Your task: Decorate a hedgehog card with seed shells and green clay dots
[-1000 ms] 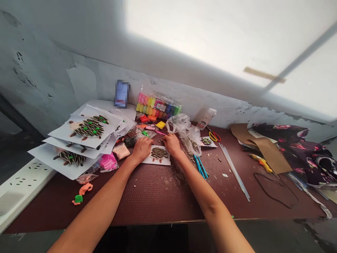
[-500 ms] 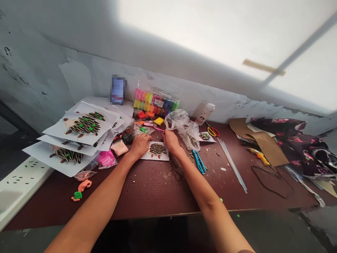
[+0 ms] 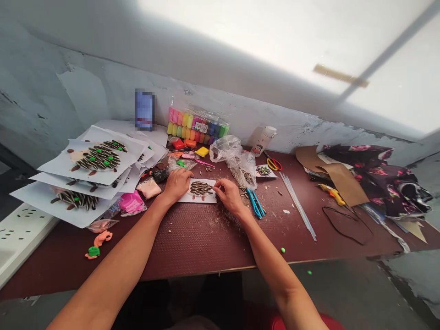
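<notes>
seed card (image 3: 200, 189): white, lying flat near the middle of the desk (image 3: 199, 247), between the two hands; it bears a mound of dark striped seeds with brown feet toward the desk's front edge.
left hand (image 3: 179, 182): rests over the card's left edge, fingers bent and close together; i cannot tell from my viewpoint whether anything lies beneath them.
right hand (image 3: 228, 195): at the card's right edge, thumb and fingertips drawn narrow; i cannot tell whether they grip a seed, the tips being too small to read.
plastic bag (image 3: 237, 158): clear and crumpled, with seeds at its mouth, beyond the right hand toward the desk's back edge.
blue cutter (image 3: 255, 204): just right of the right hand, slanting toward the front edge.
second card (image 3: 265, 171): smaller in view, right of the bag, near the scissors (image 3: 274, 162).
paper stack (image 3: 44, 192): at the desk's left end; i see seed figures with green dots on its sheets.
clay pack (image 3: 197, 126): many-coloured, leaning along the back edge.
floral cloth (image 3: 374, 178): bunched toward the back right corner.
</notes>
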Available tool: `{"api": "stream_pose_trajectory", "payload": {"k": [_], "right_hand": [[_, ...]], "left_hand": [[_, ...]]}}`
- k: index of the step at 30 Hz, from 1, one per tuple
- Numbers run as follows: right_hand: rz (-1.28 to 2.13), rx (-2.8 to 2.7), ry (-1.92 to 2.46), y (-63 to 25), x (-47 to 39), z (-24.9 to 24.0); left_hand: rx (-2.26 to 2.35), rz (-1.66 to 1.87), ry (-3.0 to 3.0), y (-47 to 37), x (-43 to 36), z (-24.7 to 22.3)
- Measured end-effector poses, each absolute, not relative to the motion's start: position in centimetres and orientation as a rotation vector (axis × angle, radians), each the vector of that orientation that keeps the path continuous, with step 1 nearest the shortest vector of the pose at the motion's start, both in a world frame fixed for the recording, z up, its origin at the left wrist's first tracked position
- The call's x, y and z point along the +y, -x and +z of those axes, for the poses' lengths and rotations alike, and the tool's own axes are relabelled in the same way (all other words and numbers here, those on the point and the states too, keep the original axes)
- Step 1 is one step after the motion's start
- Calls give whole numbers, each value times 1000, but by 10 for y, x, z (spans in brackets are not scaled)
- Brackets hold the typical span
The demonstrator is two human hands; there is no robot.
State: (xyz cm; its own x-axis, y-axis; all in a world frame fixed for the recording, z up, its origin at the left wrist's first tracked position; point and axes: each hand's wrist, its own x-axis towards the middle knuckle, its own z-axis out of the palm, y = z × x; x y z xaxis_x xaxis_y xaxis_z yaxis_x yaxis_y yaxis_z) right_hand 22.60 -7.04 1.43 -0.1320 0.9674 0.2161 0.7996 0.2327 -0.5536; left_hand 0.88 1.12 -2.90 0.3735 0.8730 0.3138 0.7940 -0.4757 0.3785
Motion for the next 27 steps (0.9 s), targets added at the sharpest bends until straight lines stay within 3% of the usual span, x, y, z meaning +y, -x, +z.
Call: {"api": "stream_pose_trajectory", "payload": {"k": [27], "right_hand": [[250, -2118, 1561, -214, -90, -1]], "left_hand": [[1525, 701, -2487, -9, 8, -26]]}}
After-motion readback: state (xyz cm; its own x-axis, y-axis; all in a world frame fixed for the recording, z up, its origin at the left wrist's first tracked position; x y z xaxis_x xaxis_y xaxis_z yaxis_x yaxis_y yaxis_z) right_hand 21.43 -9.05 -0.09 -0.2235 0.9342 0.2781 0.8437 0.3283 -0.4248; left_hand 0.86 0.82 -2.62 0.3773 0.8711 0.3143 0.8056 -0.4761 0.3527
